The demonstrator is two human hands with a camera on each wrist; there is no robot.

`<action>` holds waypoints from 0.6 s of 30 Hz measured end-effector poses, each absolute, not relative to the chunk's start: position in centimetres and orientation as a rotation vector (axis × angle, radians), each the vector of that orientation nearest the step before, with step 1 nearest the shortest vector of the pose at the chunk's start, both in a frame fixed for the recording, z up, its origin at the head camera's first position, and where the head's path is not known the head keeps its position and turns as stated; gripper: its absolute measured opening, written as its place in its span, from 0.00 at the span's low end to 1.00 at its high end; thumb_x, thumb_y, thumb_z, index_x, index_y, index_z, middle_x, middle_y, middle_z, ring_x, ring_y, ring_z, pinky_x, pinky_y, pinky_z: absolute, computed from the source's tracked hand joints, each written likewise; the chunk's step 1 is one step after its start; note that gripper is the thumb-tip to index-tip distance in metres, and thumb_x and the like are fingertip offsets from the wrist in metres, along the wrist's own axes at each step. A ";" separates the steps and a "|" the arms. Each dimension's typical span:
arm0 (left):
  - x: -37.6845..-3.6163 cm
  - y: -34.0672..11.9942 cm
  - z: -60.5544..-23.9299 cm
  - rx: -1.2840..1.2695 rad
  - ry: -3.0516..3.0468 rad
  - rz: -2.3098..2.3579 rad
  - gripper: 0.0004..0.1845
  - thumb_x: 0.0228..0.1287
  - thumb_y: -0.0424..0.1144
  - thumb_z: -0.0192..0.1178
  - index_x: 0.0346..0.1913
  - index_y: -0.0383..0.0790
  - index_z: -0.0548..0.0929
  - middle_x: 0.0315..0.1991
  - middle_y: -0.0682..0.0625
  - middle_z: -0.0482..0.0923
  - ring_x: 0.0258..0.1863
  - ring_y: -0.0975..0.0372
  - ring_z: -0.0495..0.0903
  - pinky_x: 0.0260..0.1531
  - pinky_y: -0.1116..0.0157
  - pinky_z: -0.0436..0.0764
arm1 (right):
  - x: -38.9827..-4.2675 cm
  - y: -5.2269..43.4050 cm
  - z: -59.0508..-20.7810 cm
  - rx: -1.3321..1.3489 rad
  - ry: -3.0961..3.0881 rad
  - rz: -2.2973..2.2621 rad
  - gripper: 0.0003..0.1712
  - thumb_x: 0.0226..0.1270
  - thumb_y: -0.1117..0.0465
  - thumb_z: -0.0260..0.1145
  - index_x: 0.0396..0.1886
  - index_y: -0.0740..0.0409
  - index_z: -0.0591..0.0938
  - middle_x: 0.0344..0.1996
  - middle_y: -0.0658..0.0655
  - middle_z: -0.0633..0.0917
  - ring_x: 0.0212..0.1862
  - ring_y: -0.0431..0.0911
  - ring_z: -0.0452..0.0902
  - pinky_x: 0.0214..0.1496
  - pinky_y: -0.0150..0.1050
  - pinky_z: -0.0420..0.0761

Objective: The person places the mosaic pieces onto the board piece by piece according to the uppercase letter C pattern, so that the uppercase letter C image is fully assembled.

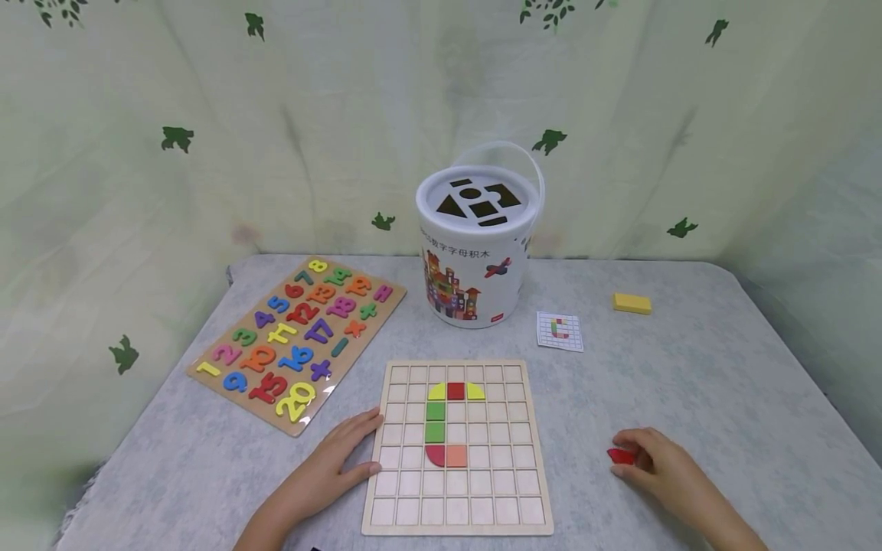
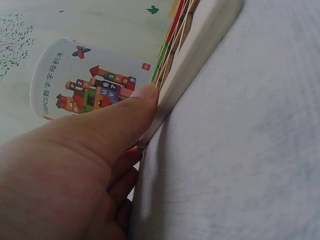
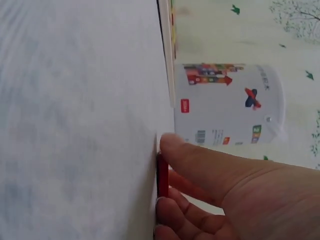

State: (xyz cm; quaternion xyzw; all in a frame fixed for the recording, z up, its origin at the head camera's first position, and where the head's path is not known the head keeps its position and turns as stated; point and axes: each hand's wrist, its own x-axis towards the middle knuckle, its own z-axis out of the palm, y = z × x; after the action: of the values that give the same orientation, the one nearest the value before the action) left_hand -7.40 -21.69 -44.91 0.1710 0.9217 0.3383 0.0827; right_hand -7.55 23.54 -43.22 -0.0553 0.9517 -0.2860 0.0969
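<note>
- Head view: our left hand [image 1: 344, 459] lies flat, fingers straight, against the left edge of the pale wooden grid board [image 1: 458, 448] on the grey tabletop [image 1: 689, 383]. Our right hand [image 1: 654, 463] pinches a small flat red block [image 1: 621, 456], well right of the board. We judge a nudge could scatter the loose coloured tiles [image 1: 448, 421].
- Left wrist view: the thumb [image 2: 135, 107] presses the grid board's rim [image 2: 200, 65]; pushing harder could slide it.
- Right wrist view: the fingers [image 3: 180, 215] and thumb close on the red block [image 3: 162, 175], which lies on the tabletop; so thin a piece could slip.
</note>
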 end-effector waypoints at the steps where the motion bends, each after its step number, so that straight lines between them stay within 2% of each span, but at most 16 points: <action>1: -7.4 -21.7 -44.9 0.511 2.752 1.011 0.35 0.56 0.56 0.57 0.65 0.48 0.64 0.66 0.55 0.56 0.65 0.56 0.53 0.59 0.51 0.58 | -7.5 23.4 -43.2 -0.167 2.807 -0.853 0.23 0.47 0.59 0.72 0.44 0.62 0.78 0.28 0.49 0.74 0.28 0.40 0.67 0.28 0.30 0.72; 4: -7.4 -21.7 -44.9 0.511 2.754 1.011 0.35 0.56 0.57 0.57 0.65 0.48 0.64 0.66 0.55 0.56 0.65 0.56 0.54 0.59 0.51 0.58 | -7.4 23.0 -43.0 -0.194 2.757 -0.869 0.26 0.47 0.58 0.72 0.46 0.63 0.77 0.25 0.47 0.72 0.26 0.38 0.66 0.25 0.29 0.71; 9: -7.4 -21.7 -44.9 0.512 2.750 1.017 0.35 0.56 0.56 0.57 0.65 0.48 0.64 0.66 0.55 0.56 0.65 0.55 0.53 0.59 0.50 0.58 | -7.5 23.1 -42.6 -0.344 2.622 -0.927 0.27 0.51 0.64 0.69 0.52 0.65 0.74 0.25 0.47 0.73 0.25 0.35 0.67 0.26 0.29 0.73; 13: -7.4 -21.7 -44.9 0.517 2.751 1.014 0.35 0.56 0.56 0.57 0.65 0.48 0.64 0.66 0.54 0.56 0.65 0.55 0.53 0.59 0.49 0.57 | -7.8 23.4 -42.4 -0.424 2.544 -0.950 0.24 0.54 0.67 0.66 0.53 0.59 0.74 0.26 0.47 0.73 0.27 0.36 0.68 0.27 0.29 0.73; 18: -7.4 -21.7 -44.8 0.518 2.756 1.007 0.35 0.57 0.57 0.57 0.66 0.48 0.63 0.66 0.54 0.56 0.65 0.55 0.53 0.59 0.49 0.57 | -8.3 23.7 -42.6 -0.598 2.496 -0.959 0.17 0.56 0.61 0.66 0.48 0.52 0.78 0.27 0.44 0.72 0.28 0.36 0.67 0.27 0.29 0.72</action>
State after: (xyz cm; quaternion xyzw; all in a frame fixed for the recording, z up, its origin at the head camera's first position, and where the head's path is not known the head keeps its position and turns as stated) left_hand -7.39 -21.73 -44.81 0.1733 0.9220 0.3368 0.0809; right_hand -8.28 23.73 -42.59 -0.2139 0.8927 -0.3431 0.1992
